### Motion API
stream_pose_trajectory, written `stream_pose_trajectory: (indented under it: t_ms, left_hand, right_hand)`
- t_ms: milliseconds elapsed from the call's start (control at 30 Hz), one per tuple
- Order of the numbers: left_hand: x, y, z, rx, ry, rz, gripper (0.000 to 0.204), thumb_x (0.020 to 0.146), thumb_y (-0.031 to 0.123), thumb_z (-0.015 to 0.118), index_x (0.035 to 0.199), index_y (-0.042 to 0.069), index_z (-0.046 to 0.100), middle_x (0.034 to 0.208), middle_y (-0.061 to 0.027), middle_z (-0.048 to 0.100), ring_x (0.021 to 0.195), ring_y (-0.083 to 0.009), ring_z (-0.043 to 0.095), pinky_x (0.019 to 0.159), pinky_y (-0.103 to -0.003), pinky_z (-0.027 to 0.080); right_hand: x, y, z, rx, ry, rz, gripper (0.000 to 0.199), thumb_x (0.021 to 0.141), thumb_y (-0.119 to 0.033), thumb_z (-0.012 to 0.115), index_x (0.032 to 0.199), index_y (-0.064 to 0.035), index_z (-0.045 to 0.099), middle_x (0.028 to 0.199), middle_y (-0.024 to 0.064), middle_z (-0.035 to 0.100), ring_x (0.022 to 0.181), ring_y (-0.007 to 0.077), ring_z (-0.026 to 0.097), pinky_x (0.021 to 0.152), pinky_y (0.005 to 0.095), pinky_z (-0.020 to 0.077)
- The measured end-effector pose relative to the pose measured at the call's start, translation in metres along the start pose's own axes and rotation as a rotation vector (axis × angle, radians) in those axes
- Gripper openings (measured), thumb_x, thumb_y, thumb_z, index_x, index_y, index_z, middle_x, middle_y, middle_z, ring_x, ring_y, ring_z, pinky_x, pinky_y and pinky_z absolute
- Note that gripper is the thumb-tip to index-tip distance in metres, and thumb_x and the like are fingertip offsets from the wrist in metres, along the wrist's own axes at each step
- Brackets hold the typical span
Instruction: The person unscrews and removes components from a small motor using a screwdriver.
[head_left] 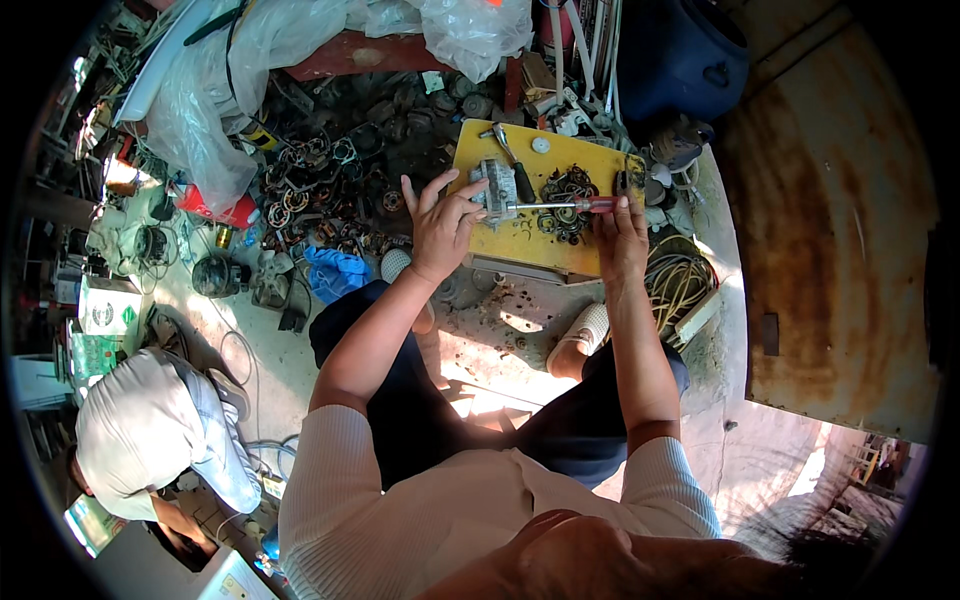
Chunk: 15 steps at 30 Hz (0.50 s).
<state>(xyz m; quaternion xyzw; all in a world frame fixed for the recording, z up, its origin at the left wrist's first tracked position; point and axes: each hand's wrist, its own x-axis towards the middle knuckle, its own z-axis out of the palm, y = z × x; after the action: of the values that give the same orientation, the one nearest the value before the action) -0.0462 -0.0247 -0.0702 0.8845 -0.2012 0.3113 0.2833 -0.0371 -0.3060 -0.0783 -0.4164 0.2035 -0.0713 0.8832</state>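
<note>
My left hand (pixel 440 225) is at the left edge of a grey, ribbed metal block (pixel 497 178) on a yellow board (pixel 468 155). Its near fingers press on the block and its outer fingers are spread; the thumb is mostly hidden. Closed around the red handle of a screwdriver (pixel 560 206) is my right hand (pixel 622 235). The shaft points left, its tip at the block near my left fingers. A dark-handled hammer-like tool (pixel 512 160) lies behind the block. Right of it is a heap of dark rings and scraps (pixel 568 190), partly under the screwdriver.
Metal scrap and copper-coloured coils (pixel 300 190) cover the ground beyond my left arm. A blue cloth (pixel 338 272) lies near my knee. Coiled yellowish cable (pixel 675 285) and a blue barrel (pixel 685 60) are to the right. Another person (pixel 150 430) bends over at lower left.
</note>
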Motion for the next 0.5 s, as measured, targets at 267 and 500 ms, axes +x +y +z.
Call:
stream_pose_trajectory:
  t_ms: [267,500]
  left_hand:
    - [-0.001,-0.002,0.0,0.003,-0.003,0.0,0.01,0.087,0.016,0.065,0.088,0.013,0.055,0.12,0.0086,0.067,0.126,-0.0252,0.048,0.114,-0.065,0.004]
    - [-0.001,-0.002,0.001,0.003,-0.002,0.003,0.012,0.088,0.016,0.065,0.089,0.013,0.054,0.12,0.0086,0.067,0.126,-0.0251,0.048,0.114,-0.065,0.003]
  right_hand:
    - [0.003,0.002,-0.003,0.002,-0.058,-0.068,0.033,0.096,-0.016,0.062,0.128,-0.0118,0.057,0.109,0.0013,0.065,0.095,0.0128,0.062,0.084,0.0321,0.0501]
    - [-0.006,0.002,0.007,0.036,-0.027,-0.038,0.035,0.097,-0.018,0.061,0.131,-0.0105,0.054,0.114,0.0025,0.063,0.102,0.015,0.063,0.088,0.0313,0.0513]
